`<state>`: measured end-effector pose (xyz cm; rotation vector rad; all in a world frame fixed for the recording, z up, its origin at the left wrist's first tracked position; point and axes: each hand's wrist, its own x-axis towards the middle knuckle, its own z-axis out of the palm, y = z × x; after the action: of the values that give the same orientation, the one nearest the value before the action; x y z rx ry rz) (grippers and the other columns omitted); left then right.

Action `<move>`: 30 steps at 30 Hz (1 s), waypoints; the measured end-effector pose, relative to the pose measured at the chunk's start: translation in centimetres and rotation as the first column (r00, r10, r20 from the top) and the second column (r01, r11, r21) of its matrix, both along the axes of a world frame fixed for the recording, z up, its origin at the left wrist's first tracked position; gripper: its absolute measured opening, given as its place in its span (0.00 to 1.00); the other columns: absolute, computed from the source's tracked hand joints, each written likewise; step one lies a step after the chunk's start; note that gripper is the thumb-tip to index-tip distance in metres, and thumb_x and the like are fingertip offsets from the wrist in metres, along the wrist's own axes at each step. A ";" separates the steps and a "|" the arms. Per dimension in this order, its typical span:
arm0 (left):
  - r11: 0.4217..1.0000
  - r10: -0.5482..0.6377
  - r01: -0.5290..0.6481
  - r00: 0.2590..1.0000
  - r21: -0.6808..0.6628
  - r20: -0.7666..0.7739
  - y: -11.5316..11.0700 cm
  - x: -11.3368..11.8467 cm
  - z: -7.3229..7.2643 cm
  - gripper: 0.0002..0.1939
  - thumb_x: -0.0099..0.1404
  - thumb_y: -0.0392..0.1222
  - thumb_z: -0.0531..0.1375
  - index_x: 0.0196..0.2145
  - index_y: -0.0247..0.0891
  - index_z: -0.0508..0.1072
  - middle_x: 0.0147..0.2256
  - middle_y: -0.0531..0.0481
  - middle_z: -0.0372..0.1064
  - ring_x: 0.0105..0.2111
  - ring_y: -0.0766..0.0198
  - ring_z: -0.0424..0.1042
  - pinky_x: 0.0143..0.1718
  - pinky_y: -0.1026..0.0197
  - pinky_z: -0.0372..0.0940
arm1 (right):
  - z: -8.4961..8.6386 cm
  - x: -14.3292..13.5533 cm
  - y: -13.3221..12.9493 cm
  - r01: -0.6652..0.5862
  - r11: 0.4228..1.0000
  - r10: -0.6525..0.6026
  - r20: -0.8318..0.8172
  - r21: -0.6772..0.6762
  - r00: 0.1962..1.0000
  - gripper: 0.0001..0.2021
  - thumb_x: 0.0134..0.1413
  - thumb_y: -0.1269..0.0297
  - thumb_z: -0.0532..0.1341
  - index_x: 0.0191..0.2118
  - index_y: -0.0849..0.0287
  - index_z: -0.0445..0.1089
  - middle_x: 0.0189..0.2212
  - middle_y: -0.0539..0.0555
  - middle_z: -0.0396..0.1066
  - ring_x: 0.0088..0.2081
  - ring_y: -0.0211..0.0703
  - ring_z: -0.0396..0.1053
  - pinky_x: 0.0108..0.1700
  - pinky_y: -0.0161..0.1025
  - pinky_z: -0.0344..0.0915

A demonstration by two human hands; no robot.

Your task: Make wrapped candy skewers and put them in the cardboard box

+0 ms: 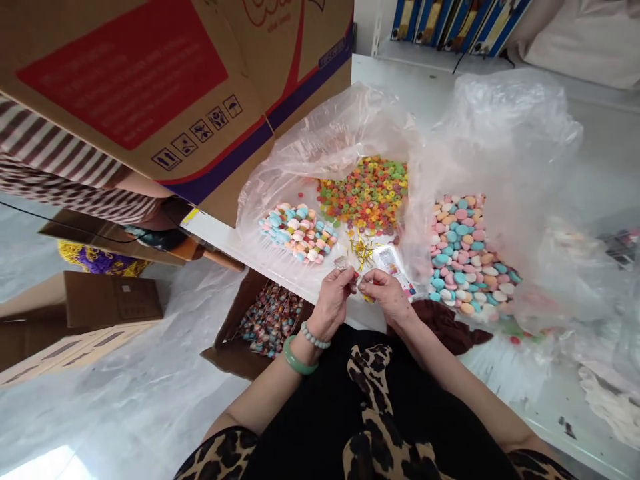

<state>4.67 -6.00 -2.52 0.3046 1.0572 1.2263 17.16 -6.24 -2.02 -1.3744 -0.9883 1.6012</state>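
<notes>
"What is held?"
"A small, indistinct item (355,275), pinched between the bare left hand (333,295) and bare right hand (389,293), near thin gold metallic ties (364,251)."
"And beyond?"
"Small multicoloured ring-shaped pieces (370,192), plus 2 heaps of pastel oval pieces (463,260), 1 left, 1 right."

Up-arrows (167,159), umbrella (233,106) printed on carton (245,73)

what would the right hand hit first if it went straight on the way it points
The right hand would probably meet the left hand first, near its fingertips, though depth between them is unclear.
</notes>
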 end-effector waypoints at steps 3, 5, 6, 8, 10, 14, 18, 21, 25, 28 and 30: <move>0.998 0.056 -0.056 0.998 -0.038 -0.013 0.5 -0.8 0.0 0.15 0.49 0.47 0.70 0.28 0.33 0.74 0.26 0.52 0.71 0.23 0.71 0.65 0.25 0.65 0.57 | -0.1 0.0 0.1 0.049 0.996 -0.049 0.002 -0.070 0.999 0.14 0.37 0.56 0.68 0.20 0.58 0.64 0.15 0.44 0.61 0.17 0.31 0.54 0.21 0.32 0.51; 0.996 0.069 -0.068 0.998 -0.054 0.001 0.9 -1.2 0.0 0.13 0.48 0.43 0.71 0.29 0.33 0.75 0.27 0.51 0.72 0.24 0.70 0.68 0.27 0.65 0.60 | -0.2 0.0 0.1 0.064 0.991 -0.062 0.026 -0.116 0.998 0.16 0.38 0.54 0.67 0.19 0.57 0.62 0.13 0.44 0.59 0.15 0.31 0.52 0.17 0.32 0.48; 0.996 0.070 -0.069 0.997 -0.059 0.021 1.1 -1.3 0.0 0.12 0.47 0.41 0.71 0.28 0.33 0.74 0.26 0.52 0.72 0.24 0.70 0.68 0.28 0.65 0.61 | -0.2 0.0 0.1 0.063 0.989 -0.060 0.031 -0.134 0.998 0.16 0.39 0.53 0.67 0.18 0.57 0.62 0.13 0.43 0.57 0.14 0.30 0.51 0.16 0.32 0.46; 0.995 0.087 -0.084 0.994 -0.056 0.060 1.4 -1.3 0.1 0.11 0.47 0.38 0.71 0.25 0.34 0.72 0.24 0.53 0.71 0.25 0.70 0.69 0.31 0.64 0.63 | -0.3 -0.1 -0.1 0.019 0.989 -0.016 0.019 -0.149 1.000 0.17 0.41 0.52 0.66 0.19 0.57 0.63 0.12 0.43 0.56 0.14 0.31 0.51 0.16 0.32 0.46; 0.990 0.134 -0.129 0.986 -0.054 0.097 1.7 -1.2 0.0 0.10 0.49 0.38 0.70 0.25 0.35 0.71 0.24 0.53 0.71 0.26 0.68 0.71 0.33 0.64 0.64 | -0.3 -0.4 -0.2 -0.056 0.992 0.055 -0.013 -0.117 0.998 0.15 0.41 0.52 0.65 0.20 0.58 0.65 0.14 0.44 0.59 0.17 0.32 0.54 0.18 0.32 0.52; 0.960 0.276 -0.269 0.954 -0.072 0.119 1.7 -1.4 -0.3 0.08 0.55 0.41 0.66 0.30 0.37 0.71 0.31 0.51 0.74 0.31 0.66 0.73 0.36 0.64 0.67 | -0.5 -0.9 -0.5 -0.120 0.990 0.119 -0.020 -0.077 0.993 0.11 0.39 0.56 0.65 0.22 0.57 0.67 0.16 0.44 0.62 0.20 0.33 0.57 0.22 0.32 0.58; 0.978 0.197 -0.191 0.978 -0.082 0.066 0.2 -2.5 -0.2 0.13 0.57 0.49 0.65 0.34 0.37 0.72 0.29 0.53 0.73 0.25 0.68 0.71 0.27 0.65 0.65 | -1.3 -1.3 -0.8 -0.060 0.990 0.070 0.079 -0.127 0.994 0.13 0.43 0.53 0.62 0.21 0.56 0.63 0.14 0.44 0.59 0.16 0.33 0.53 0.18 0.32 0.50; 0.987 -0.068 0.065 0.997 -0.145 -0.019 -1.4 -3.2 0.0 0.18 0.52 0.51 0.69 0.32 0.36 0.72 0.26 0.53 0.71 0.21 0.68 0.70 0.22 0.66 0.62 | -1.9 -1.9 -1.2 -0.060 0.992 0.075 0.143 -0.112 0.987 0.14 0.46 0.50 0.59 0.21 0.55 0.62 0.13 0.43 0.58 0.15 0.33 0.52 0.17 0.34 0.49; 0.966 -0.194 0.189 0.981 -0.173 -0.009 -2.3 -3.7 -0.1 0.17 0.48 0.46 0.72 0.29 0.32 0.73 0.22 0.51 0.70 0.19 0.69 0.68 0.22 0.67 0.63 | -1.6 -2.6 -1.5 -0.172 0.984 0.175 0.255 -0.035 0.951 0.17 0.52 0.48 0.56 0.22 0.55 0.62 0.14 0.44 0.59 0.16 0.34 0.54 0.21 0.34 0.52; 0.971 -0.158 0.162 0.987 -0.174 0.034 -2.0 -4.7 -0.4 0.14 0.49 0.43 0.71 0.28 0.32 0.74 0.23 0.50 0.71 0.20 0.68 0.69 0.22 0.66 0.64 | -1.0 -2.4 -0.9 -0.295 0.951 0.230 0.429 0.092 0.874 0.18 0.58 0.51 0.53 0.22 0.55 0.63 0.17 0.46 0.62 0.22 0.37 0.61 0.28 0.35 0.57; 0.975 -0.130 0.135 0.991 -0.178 0.043 -1.7 -5.7 -0.6 0.13 0.50 0.43 0.71 0.30 0.32 0.75 0.25 0.49 0.73 0.21 0.67 0.70 0.23 0.65 0.65 | -0.8 -2.0 -0.1 -0.365 0.911 0.191 0.588 0.192 0.786 0.15 0.61 0.56 0.52 0.27 0.56 0.67 0.23 0.49 0.68 0.29 0.39 0.65 0.34 0.36 0.60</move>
<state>-1.02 -7.67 -3.08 0.2121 1.0954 1.0055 15.20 -6.34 -2.81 -1.5651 -1.7878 1.1809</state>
